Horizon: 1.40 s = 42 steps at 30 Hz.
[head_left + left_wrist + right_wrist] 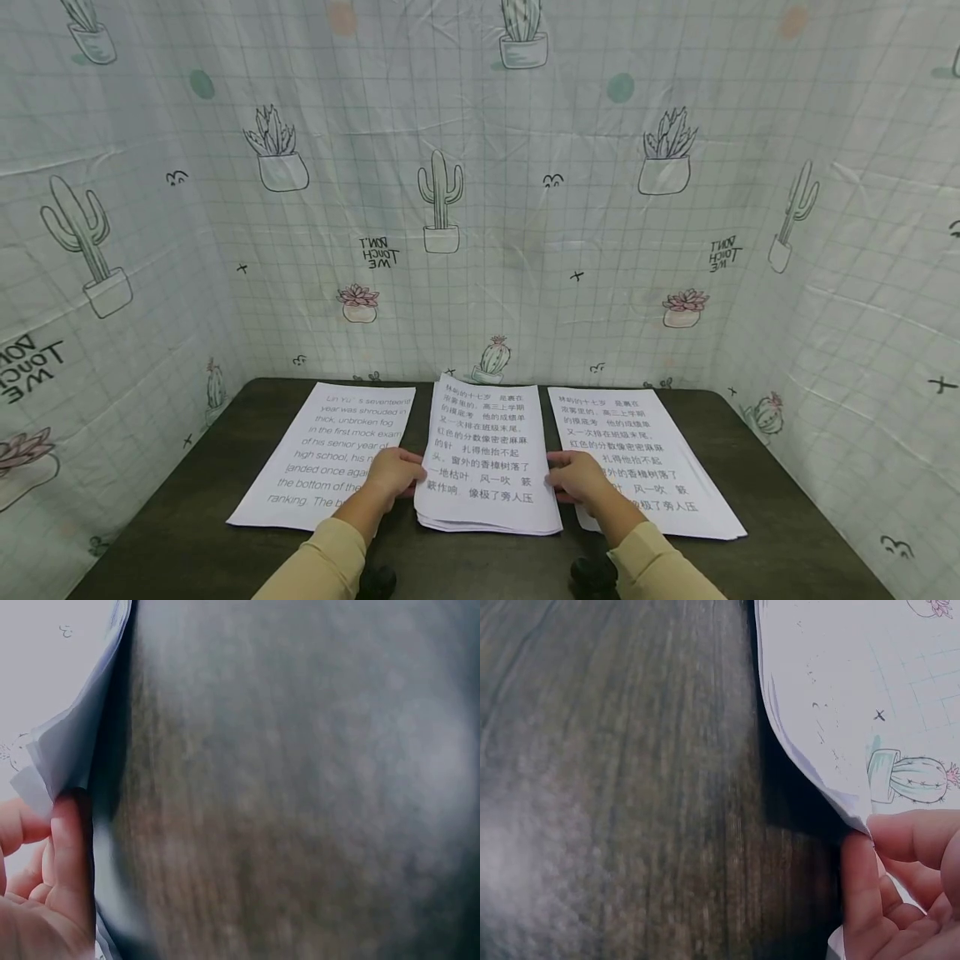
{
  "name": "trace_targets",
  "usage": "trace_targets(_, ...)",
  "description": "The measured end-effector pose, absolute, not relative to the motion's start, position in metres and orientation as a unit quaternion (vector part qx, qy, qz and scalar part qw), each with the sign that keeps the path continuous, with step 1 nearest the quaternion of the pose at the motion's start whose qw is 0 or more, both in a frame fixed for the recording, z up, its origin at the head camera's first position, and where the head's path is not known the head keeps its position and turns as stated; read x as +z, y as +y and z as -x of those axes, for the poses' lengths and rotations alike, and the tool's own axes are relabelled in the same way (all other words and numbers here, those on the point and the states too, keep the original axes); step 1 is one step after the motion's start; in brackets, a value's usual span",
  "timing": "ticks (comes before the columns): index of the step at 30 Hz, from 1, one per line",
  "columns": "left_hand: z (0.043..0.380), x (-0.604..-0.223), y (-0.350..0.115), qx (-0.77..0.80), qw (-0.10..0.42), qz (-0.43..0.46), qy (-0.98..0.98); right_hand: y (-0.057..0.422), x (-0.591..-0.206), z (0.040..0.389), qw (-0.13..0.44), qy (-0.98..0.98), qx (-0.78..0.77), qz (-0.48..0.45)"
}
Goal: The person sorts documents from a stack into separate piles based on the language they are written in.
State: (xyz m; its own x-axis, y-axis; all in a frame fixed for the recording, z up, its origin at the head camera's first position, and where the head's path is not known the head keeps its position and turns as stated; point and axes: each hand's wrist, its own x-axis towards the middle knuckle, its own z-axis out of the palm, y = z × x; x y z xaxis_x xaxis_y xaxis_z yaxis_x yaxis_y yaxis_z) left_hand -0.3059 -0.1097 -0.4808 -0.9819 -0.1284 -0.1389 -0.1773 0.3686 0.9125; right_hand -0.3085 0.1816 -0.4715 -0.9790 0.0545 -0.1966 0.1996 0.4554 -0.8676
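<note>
A stack of printed paper sheets (480, 450) with Chinese text lies between both hands at the middle of the dark table. My left hand (392, 477) pinches its left edge, and my right hand (583, 479) pinches the right edge. Seen from the left wrist, thumb and finger of the left hand (52, 885) close on the curled sheets (71, 742). From the right wrist, the right hand (907, 892) grips the opposite margin, where the sheets (810, 742) bend upward off the wood. Lower layers fan out slightly at the near edge.
English-printed sheets (300, 467) lie on the left, partly under the left forearm. Another Chinese-printed stack (675, 467) lies on the right, overlapped by the right hand. Two dark round objects sit by the wrists at the near edge. A cactus-print curtain (480, 292) surrounds the table (465, 567).
</note>
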Motion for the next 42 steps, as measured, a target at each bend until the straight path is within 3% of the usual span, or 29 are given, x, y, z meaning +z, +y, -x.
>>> trace_targets(11,0.3050,-0.4793,-0.1093,0.540,-0.013,0.083,0.838,0.1820,-0.4723,0.3086,0.063,0.852,-0.515,-0.068)
trace_targets(23,0.3069,-0.4861,-0.1127,0.625,0.079,0.054,0.775,0.1842,-0.4721,0.3078,0.063,0.847,-0.522,-0.077)
trace_targets(42,0.3103,-0.4868,-0.1165,0.695,0.067,0.019,0.716,0.1848,-0.4658,0.3053,0.037,0.807,-0.586,-0.059)
